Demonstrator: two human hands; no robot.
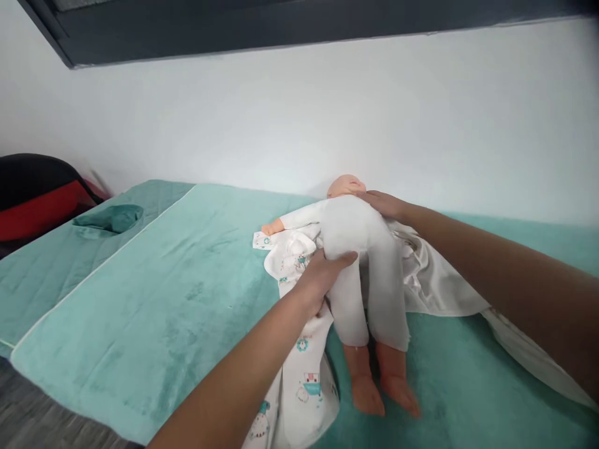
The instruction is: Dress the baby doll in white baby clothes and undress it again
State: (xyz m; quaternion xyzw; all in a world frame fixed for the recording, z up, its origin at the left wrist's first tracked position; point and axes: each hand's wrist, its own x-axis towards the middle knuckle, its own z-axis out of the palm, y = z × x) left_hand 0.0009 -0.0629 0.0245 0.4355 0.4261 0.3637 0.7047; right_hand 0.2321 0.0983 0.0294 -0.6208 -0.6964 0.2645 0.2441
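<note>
A baby doll [349, 227] in plain white clothing lies on the bed, its head against the wall side and its bare feet toward me. My left hand [322, 277] is closed around the doll's hip and upper leg, thumb on top and the other fingers mostly hidden. At the doll's neck and shoulder, my right hand [381, 202] holds on, its fingertips partly hidden. White printed baby clothes [304, 368] are spread beside and partly under the doll, below my left hand. One doll arm stretches out to the left over them.
A shiny white cloth [437, 284] lies right of the doll, under my right forearm. The green bedcover [154, 312] spreads left, with a hollow opening [110, 219] at its far end. A black and red object [40, 202] stands beyond. A white wall [262, 118] rises behind.
</note>
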